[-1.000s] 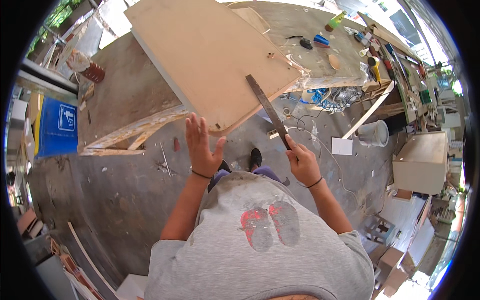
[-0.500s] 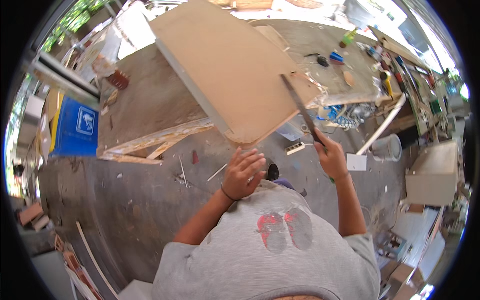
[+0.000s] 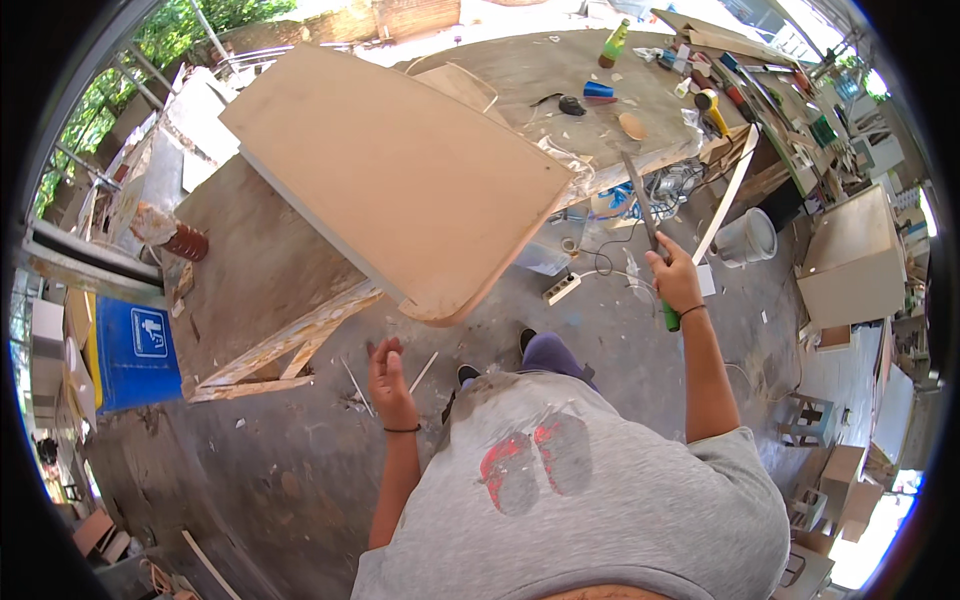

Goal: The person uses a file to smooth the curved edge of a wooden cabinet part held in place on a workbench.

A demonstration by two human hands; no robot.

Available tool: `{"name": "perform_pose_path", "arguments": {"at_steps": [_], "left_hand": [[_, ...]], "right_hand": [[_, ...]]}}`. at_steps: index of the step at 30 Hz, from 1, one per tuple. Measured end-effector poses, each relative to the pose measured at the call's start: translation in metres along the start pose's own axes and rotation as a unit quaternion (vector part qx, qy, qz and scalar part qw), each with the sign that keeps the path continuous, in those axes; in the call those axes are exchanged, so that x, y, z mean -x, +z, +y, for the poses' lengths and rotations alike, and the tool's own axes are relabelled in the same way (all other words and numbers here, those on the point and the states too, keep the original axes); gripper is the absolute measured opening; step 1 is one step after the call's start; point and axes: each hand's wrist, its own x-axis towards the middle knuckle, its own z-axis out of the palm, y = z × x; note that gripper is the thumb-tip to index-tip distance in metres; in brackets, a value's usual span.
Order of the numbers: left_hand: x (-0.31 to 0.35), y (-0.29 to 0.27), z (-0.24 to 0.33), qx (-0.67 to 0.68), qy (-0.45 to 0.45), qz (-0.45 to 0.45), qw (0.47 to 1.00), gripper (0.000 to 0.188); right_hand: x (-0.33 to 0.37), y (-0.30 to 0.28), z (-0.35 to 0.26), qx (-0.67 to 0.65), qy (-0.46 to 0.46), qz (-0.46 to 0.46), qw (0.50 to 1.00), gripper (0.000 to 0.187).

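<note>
My right hand (image 3: 676, 282) grips a long flat metal file (image 3: 641, 215) by its green handle, blade pointing up and away, a little right of the board's rounded corner. My left hand (image 3: 388, 375) hangs with fingers loosely apart and holds nothing, below the near edge of a large tan wooden board (image 3: 400, 170). The board lies tilted across a grey workbench (image 3: 250, 270) and overhangs toward me. My dark shoes show on the concrete floor below it.
A long table (image 3: 600, 60) at the back carries a green bottle (image 3: 612, 42), tape and hand tools. A white bucket (image 3: 746, 238), a white power strip (image 3: 561, 289) with cables, a blue sign (image 3: 140, 350) and wooden boxes (image 3: 850, 260) stand around on the floor.
My left hand came off the board's edge and dropped lower. My right hand with the file shifted to the right, away from the board. The view has tilted.
</note>
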Motion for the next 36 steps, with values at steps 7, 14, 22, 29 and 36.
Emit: {"name": "perform_pose_path", "arguments": {"at_steps": [7, 14, 22, 29, 36], "left_hand": [[-0.026, 0.021, 0.004, 0.036, -0.116, 0.075, 0.99, 0.054], [-0.033, 0.054, 0.007, 0.088, -0.112, 0.164, 0.976, 0.064], [-0.024, 0.089, 0.026, 0.091, -0.056, 0.25, 0.962, 0.067], [-0.036, 0.103, 0.016, 0.137, -0.029, 0.373, 0.917, 0.068], [-0.021, 0.112, -0.01, 0.163, -0.016, 0.407, 0.898, 0.065]], "right_hand": [[-0.037, 0.006, 0.045, -0.077, 0.016, -0.034, 0.996, 0.051], [-0.161, -0.001, 0.075, -0.113, -0.062, 0.062, 0.99, 0.053], [-0.36, -0.034, 0.187, 0.086, -0.146, 0.125, 0.978, 0.053], [-0.455, -0.033, 0.199, 0.004, -0.047, 0.066, 0.997, 0.05], [-0.51, -0.037, 0.18, 0.267, -0.095, 0.064, 0.957, 0.059]]}}
